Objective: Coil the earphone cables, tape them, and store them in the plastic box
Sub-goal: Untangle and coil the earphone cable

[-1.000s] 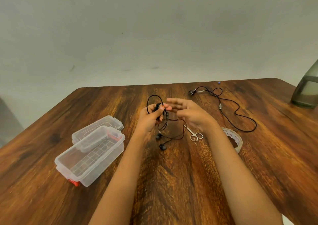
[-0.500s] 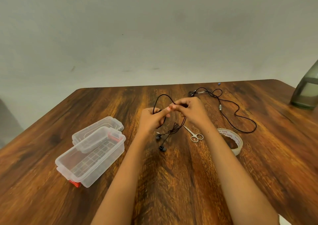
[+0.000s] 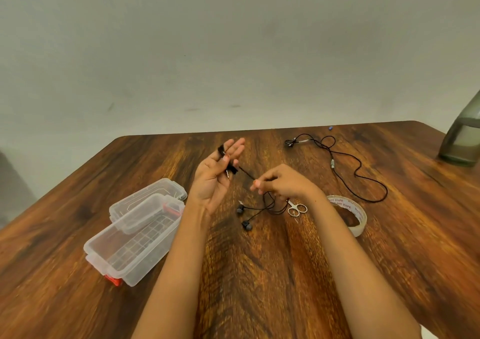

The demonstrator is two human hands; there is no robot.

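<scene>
My left hand (image 3: 217,176) is raised palm up with its fingers spread, and the black earphone cable (image 3: 265,206) is wound round them while the thumb pins the plug end. My right hand (image 3: 281,183) pinches the same cable a little to the right and pulls it taut. The two earbuds (image 3: 244,218) hang down to the table below my hands. A second black earphone (image 3: 345,164) lies loose at the back right. The clear plastic box (image 3: 132,242) stands open at the left, its lid (image 3: 148,198) leaning behind it. A roll of clear tape (image 3: 350,214) lies right of my right wrist.
Small silver scissors (image 3: 297,208) lie on the wooden table (image 3: 259,286) just beside my right hand. A dark glass bottle (image 3: 465,138) stands at the far right edge. A tiny blue bit (image 3: 330,128) sits near the back edge.
My left hand has opened and turned palm up, the cable now wrapped over its fingers. My right hand has dropped lower and to the right, drawing the cable out.
</scene>
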